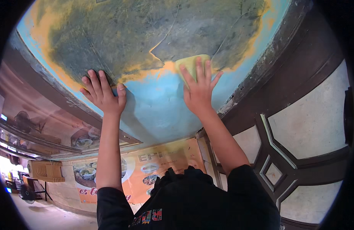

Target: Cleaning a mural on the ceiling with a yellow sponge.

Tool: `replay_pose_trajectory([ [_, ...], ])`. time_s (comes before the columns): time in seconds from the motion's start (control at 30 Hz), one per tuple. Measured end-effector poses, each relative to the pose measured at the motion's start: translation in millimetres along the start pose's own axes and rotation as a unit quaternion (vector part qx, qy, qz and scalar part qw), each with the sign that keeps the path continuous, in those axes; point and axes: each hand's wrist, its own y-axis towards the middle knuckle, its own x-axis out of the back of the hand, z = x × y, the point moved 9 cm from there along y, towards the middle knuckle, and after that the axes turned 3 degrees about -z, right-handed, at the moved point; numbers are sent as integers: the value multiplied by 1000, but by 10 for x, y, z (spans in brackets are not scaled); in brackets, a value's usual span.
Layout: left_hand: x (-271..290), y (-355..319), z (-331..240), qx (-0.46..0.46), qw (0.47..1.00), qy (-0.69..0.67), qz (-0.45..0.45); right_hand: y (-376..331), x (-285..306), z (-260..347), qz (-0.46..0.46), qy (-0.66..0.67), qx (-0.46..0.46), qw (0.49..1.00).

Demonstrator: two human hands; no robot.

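Note:
Both my arms reach up to a light blue wall (161,107) with a large dark grey, scuffed patch (108,46) edged in orange. My left hand (105,94) lies against the lower left edge of that patch, fingers spread and holding nothing. Under the fingers of my right hand (200,86) a thin yellow pad (189,62) is pressed flat to the wall, over the orange border. Whether the pad is a sponge or a folded abrasive sheet I cannot tell. A crack (157,48) runs through the grey patch, left of the pad.
A dark wooden door (276,153) with pale panels stands on the right, a dark-framed glass pane (50,115) on the left. Below hangs an orange food banner (177,153). Stacked brown plastic chairs (45,170) and a fan (27,193) are at the lower left.

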Motion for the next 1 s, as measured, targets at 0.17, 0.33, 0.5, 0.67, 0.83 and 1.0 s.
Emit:
replay_pose_trajectory([
  [0.17,-25,-14,-1,-3,1000,-2,-4,-72,-80,191,35,-9,53,998],
  [0.33,-19,-19,9,-3,1000,4,1,-26,40,56,-48,56,-26,997],
  [0.5,-4,-31,34,3,1000,10,11,-40,-101,170,48,-15,30,998],
  [0.67,-4,-21,33,8,1000,-2,-1,-111,-100,418,47,-2,99,994],
  [0.83,21,-8,49,3,1000,4,13,-43,7,308,1,26,10,1000],
  [1.0,70,12,61,2,1000,4,9,-61,36,421,38,20,106,993],
])
